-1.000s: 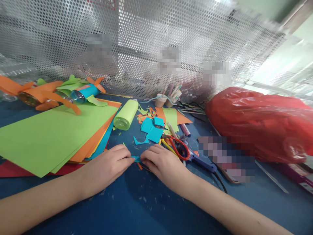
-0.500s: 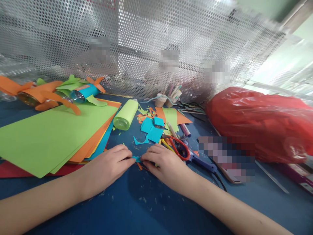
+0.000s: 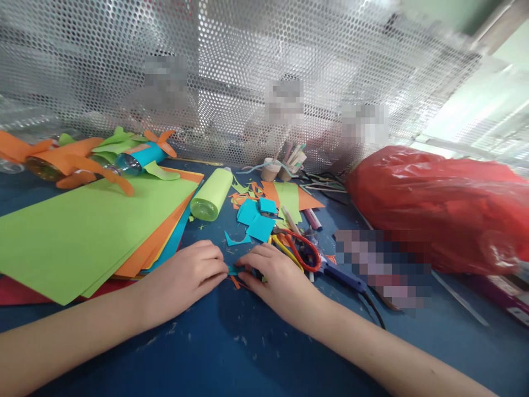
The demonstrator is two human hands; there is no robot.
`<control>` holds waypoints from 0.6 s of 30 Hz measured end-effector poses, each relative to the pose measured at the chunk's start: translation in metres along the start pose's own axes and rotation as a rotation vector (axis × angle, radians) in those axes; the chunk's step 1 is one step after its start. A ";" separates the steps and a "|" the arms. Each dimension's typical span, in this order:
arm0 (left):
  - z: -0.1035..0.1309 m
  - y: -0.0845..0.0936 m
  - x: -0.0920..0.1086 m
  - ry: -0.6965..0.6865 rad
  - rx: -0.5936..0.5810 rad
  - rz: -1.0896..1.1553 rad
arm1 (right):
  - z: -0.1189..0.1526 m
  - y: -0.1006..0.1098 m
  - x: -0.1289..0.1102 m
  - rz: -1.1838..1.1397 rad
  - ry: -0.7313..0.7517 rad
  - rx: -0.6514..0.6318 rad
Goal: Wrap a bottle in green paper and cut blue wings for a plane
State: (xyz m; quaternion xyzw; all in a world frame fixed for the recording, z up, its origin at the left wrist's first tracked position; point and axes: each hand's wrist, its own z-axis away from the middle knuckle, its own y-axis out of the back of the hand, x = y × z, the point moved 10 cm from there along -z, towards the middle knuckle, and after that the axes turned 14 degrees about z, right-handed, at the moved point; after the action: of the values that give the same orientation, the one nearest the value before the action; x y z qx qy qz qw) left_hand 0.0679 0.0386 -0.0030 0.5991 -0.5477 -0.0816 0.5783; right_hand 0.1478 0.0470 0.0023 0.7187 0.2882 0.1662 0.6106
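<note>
Between my two hands, low over the blue tabletop, is a small piece of blue paper (image 3: 233, 270). My left hand (image 3: 197, 274) pinches its left end with the fingers together. At the right end, my right hand (image 3: 275, 275) has its thumb and fingers closed on the same piece, hiding part of it. Just beyond lie several blue paper offcuts (image 3: 261, 227), one with a curved cut. Red-handled scissors (image 3: 308, 251) rest beside my right hand, next to a blue-handled glue gun (image 3: 343, 275). A bottle wrapped in light green paper (image 3: 212, 194) lies past my left hand.
Coloured paper sheets (image 3: 95, 231) are stacked at the left, with paper-covered bottles with fins (image 3: 142, 157) behind. Cups of sticks and markers (image 3: 271, 169) stand near the perforated metal screen (image 3: 248, 66). A big red plastic bag (image 3: 438, 207) fills the right; people show dimly through the screen.
Both hands stay on the blue paper piece, their fingers shifting slightly on it. The view has moved a little; the other things keep their places.
</note>
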 end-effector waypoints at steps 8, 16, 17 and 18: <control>-0.018 -0.003 0.000 0.124 -0.156 -0.059 | -0.001 -0.002 0.005 -0.068 -0.005 -0.009; -0.021 0.002 -0.025 0.382 -0.099 0.041 | -0.003 -0.002 0.004 -0.083 0.004 -0.023; -0.021 0.002 -0.026 0.383 -0.098 0.046 | -0.003 -0.002 0.005 -0.087 -0.001 -0.026; -0.022 0.002 -0.026 0.382 -0.097 0.052 | -0.004 -0.002 0.005 -0.090 -0.005 -0.029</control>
State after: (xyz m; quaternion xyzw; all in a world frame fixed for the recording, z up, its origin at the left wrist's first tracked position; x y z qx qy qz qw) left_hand 0.0726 0.0720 -0.0090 0.5608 -0.4387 0.0225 0.7018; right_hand 0.1490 0.0531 0.0008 0.6964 0.3164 0.1411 0.6285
